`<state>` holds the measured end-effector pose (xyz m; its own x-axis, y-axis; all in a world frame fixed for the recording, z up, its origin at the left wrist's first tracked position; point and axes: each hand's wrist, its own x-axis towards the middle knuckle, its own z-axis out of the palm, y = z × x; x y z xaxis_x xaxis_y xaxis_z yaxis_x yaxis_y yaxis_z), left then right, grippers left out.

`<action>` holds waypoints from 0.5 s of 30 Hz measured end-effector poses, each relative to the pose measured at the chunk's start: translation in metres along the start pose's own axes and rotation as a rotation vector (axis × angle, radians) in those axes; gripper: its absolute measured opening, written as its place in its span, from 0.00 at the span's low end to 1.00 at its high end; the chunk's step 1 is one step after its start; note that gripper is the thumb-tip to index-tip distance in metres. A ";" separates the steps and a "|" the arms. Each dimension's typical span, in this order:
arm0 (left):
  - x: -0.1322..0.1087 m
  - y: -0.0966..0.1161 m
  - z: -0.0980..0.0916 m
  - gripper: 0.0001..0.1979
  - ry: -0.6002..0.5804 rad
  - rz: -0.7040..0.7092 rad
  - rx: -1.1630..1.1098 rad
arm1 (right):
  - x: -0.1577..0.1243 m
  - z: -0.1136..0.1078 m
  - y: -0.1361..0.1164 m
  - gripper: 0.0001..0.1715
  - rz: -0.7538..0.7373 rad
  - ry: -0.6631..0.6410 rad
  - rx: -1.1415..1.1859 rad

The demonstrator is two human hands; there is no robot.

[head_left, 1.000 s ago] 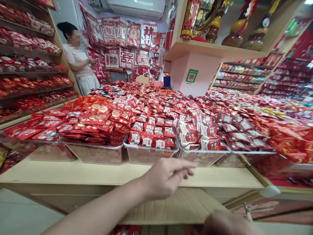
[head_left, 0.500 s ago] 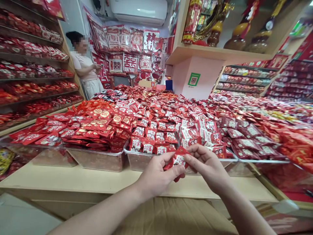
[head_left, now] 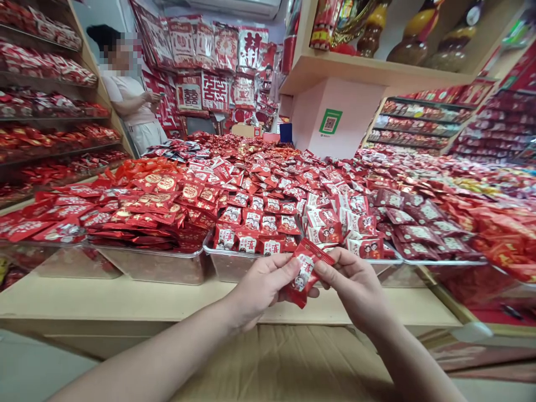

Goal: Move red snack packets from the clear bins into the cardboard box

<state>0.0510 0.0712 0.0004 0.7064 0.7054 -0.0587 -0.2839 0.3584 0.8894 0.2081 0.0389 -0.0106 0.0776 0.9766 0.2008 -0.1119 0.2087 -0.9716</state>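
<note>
Just right of centre in the lower half of the frame, the left grip [head_left: 266, 282] pinches a small red packet [head_left: 308, 267] with its thumb on the white printed front, and the right grip [head_left: 354, 279] has the packet's upper right edge between thumb and fingers. Both are closed on this one packet, which tilts slightly. So far, then, it is picked up and held in front of me by two hands; I can see no tear, so I judge it unopened, and it has not been put down. Directly behind it, a clear tray [head_left: 228, 267] at mid-frame is full of packets with similar printing, so only this single one is in hand. More heaped trays run to the left and right edges along a pale wooden table [head_left: 96, 298]. Brown cardboard [head_left: 288, 363] lies below the hands at the bottom of the frame. At upper left a person [head_left: 134, 106] in a light top stands beside stocked shelves [head_left: 46, 118]; at upper right, shiny gourds [head_left: 410, 44] sit above a green-framed code sign [head_left: 330, 121].
</note>
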 end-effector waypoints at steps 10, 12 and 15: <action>-0.006 -0.016 0.006 0.16 -0.085 -0.238 -0.373 | -0.006 -0.016 0.002 0.15 -0.149 -0.084 -0.005; -0.007 -0.017 0.007 0.20 -0.101 -0.334 -0.439 | -0.005 -0.017 0.001 0.21 -0.171 -0.167 -0.019; -0.007 -0.017 0.008 0.29 -0.103 -0.460 -0.351 | -0.004 -0.016 0.002 0.10 -0.165 -0.222 -0.139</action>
<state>0.0558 0.0548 -0.0111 0.8621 0.3728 -0.3433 -0.1187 0.8070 0.5785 0.2234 0.0349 -0.0154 -0.1362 0.9211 0.3648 0.0216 0.3709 -0.9284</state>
